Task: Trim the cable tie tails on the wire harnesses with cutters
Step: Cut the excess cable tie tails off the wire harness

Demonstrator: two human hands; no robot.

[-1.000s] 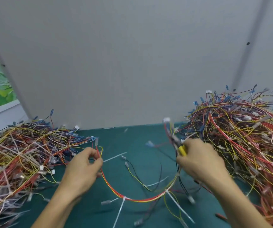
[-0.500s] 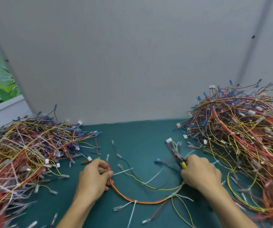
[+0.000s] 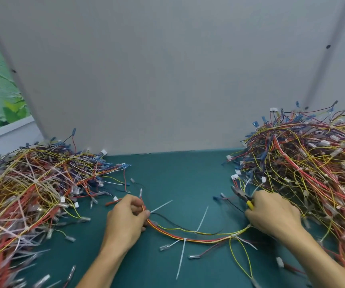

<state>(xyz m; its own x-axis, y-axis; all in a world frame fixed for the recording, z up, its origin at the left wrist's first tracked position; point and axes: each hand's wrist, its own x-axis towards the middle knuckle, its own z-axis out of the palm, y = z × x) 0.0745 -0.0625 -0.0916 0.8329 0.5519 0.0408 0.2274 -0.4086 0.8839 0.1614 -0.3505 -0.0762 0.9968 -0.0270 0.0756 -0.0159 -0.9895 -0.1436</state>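
Teal table (image 3: pixel 178 175), grey panel (image 3: pixel 167 80) behind. One harness (image 3: pixel 198 239) of red, orange and yellow wires lies on the table in a shallow curve between the hands. Left hand (image 3: pixel 126 221): grip closed, thumb and fingers pinching the harness's left end. Right hand (image 3: pixel 271 215): grip curled round yellow-handled cutters (image 3: pixel 242 196), tips pointing up-left; the harness's right end runs under the palm. White tie tails (image 3: pixel 202 218) stick out along the harness, uncut. Left heap (image 3: pixel 32 183) and right heap (image 3: pixel 313 163) of harnesses flank it.

Two hands (image 3: pixel 126 223) (image 3: pixel 271 217), two harness heaps (image 3: pixel 32 194) (image 3: pixel 304 173), one loose harness (image 3: pixel 198 240), one pair of cutters (image 3: pixel 243 197)
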